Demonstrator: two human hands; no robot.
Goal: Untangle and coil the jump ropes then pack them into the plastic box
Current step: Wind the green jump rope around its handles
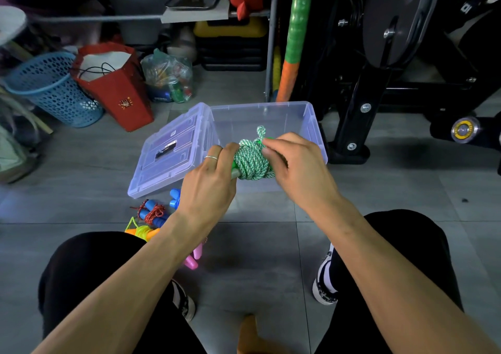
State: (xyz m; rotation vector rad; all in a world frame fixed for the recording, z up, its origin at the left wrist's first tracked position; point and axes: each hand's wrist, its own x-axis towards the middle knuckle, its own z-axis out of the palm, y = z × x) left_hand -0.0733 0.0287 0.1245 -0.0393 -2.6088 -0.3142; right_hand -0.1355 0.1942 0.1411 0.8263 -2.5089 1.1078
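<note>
Ok, I've got both hands up over the plastic box (pixel 314 125), just above its near edge. Green rope (pixel 252 161) is a tight wound bundle betw. the two hands. Left hand (pixel 208 188) grips the bundle's left end, fingers curled round the green handle there, ring on one finger; bundle sits right against those fingertips. Right hand (pixel 295 163) is on the other side, thumb and fingers pinching the rope at the top right of the bundle, a short loop poking up just past the fingertips. Box is open, nothing in it that I can see, lid (pixel 168 150) leaning on its left side. Left of the box's near corner, on the floor (pixel 257 258): blue-handled rope (pixel 154 212), yellow/orange rope (pixel 141 230), pink handles (pixel 193 258) partly hidden under my left forearm.
</note>
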